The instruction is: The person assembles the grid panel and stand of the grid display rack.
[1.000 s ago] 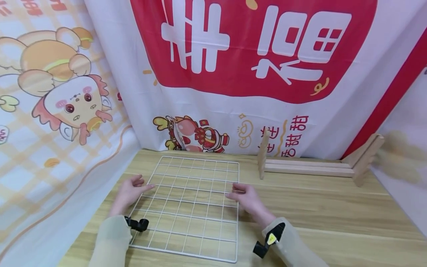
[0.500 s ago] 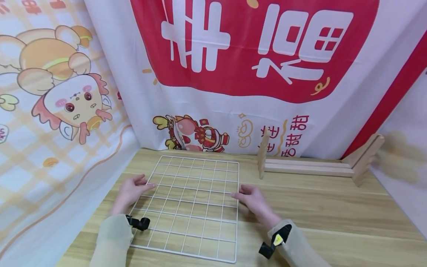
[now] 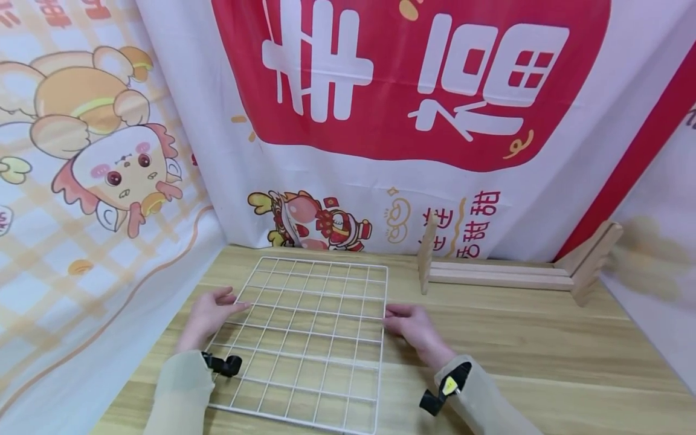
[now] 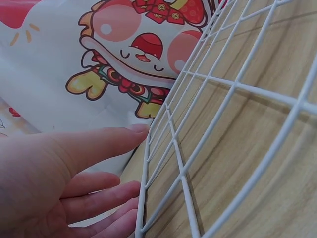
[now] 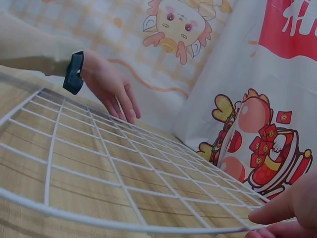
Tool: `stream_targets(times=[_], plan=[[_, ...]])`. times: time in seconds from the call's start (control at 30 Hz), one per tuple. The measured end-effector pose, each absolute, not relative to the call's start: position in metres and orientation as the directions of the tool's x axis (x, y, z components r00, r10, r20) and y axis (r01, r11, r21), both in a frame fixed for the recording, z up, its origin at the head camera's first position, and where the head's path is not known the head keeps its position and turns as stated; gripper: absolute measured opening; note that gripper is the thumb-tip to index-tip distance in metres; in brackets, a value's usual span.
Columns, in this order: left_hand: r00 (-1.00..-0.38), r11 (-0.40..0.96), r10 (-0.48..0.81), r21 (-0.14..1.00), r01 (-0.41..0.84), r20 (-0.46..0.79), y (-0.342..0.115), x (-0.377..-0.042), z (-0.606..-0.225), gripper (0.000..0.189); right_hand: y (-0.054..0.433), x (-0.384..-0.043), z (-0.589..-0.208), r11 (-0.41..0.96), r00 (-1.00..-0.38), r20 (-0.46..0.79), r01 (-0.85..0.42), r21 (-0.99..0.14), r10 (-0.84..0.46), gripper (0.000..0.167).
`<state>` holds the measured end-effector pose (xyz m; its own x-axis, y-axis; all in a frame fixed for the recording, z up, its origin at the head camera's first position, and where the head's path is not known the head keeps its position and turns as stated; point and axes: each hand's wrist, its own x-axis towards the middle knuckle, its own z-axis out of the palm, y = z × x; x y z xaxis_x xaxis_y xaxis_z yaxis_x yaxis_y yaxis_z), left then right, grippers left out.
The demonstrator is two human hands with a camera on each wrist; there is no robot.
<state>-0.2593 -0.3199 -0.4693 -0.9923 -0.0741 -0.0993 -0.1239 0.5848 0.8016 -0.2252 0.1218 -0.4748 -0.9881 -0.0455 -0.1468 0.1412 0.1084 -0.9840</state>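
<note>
A white wire grid panel (image 3: 310, 333) lies over the wooden table at the left, its squares showing the wood beneath. At its left edge is my left hand (image 3: 209, 314), thumb reaching over the rim wire. The left wrist view shows that thumb (image 4: 106, 144) straight and the other fingers extended against the outer side of the edge. My right hand (image 3: 413, 326) pinches the opposite edge, its thumb (image 5: 272, 210) above the wire and fingertips lower down, partly cut off in the right wrist view.
A wooden rack (image 3: 500, 276) with two upright end pieces stands at the back right of the table (image 3: 522, 350). Printed cloths hang behind (image 3: 402, 109) and on the left (image 3: 109, 181). Each wrist carries a black camera mount.
My right hand has drawn back from over the grid to its right edge and now pinches it. The grid's near side has shifted slightly left. My left hand stays nearly still.
</note>
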Motion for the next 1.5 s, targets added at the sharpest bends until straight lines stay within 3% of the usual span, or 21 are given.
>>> stream_targets(times=[0.3, 0.8, 1.27, 1.5], plan=[[-0.991, 0.579, -0.106, 0.806, -0.124, -0.077, -0.323, -0.257, -0.471, 0.075, 0.116, -0.228, -0.472, -0.088, -0.983, -0.18, 0.181, -0.979, -0.027, 0.044], [-0.982, 0.561, -0.184, 0.815, -0.146, -0.049, -0.327, -0.254, -0.462, 0.052, 0.117, -0.232, -0.464, -0.169, -0.987, -0.139, 0.151, -0.974, -0.078, 0.05], [-0.938, 0.61, -0.29, 0.792, -0.027, 0.192, -0.325, -0.257, -0.436, 0.034, 0.121, -0.232, -0.432, -0.208, -0.995, -0.072, 0.085, -0.974, -0.071, 0.05], [-0.874, 0.586, -0.376, 0.81, 0.034, 0.308, -0.319, -0.258, -0.419, 0.028, 0.123, -0.231, -0.416, -0.206, -0.996, -0.019, 0.036, -0.978, -0.083, 0.05]])
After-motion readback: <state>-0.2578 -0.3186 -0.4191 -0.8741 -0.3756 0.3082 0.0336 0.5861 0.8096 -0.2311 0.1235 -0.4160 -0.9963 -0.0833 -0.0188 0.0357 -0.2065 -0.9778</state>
